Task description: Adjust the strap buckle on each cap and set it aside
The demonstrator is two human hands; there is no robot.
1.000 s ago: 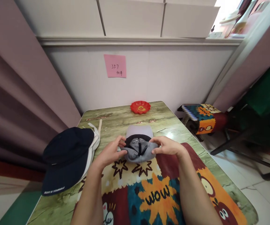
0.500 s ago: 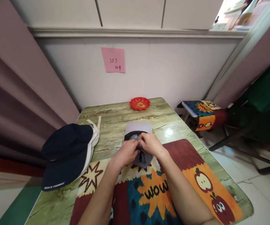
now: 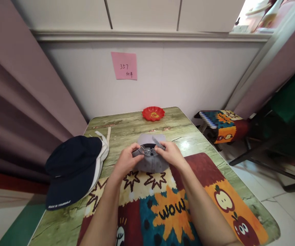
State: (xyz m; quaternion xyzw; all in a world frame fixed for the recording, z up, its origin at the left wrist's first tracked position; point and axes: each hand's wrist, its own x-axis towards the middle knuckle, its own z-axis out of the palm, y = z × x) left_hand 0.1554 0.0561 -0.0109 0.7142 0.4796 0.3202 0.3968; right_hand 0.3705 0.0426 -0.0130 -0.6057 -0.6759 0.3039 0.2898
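Grey fabric cap [image 3: 151, 166] at the middle of the green wood-patterned table [image 3: 121, 120], one strap end pinched in each hand.
The left hand [image 3: 129, 158] closes thumb and fingers on the left strap end [image 3: 138, 152]; the right hand [image 3: 171, 153] pinches the right strap end [image 3: 157, 141], the two ends apart. The cap sits at the far edge of the multicoloured printed mat [image 3: 174, 215], brim far. Bare tabletop lies beyond it, up to the red scalloped dish [image 3: 160, 114] near the far edge. Left, a navy-blue fabric cap [image 3: 72, 167] over white fabric [image 3: 101, 156] takes up room beside the left forearm.
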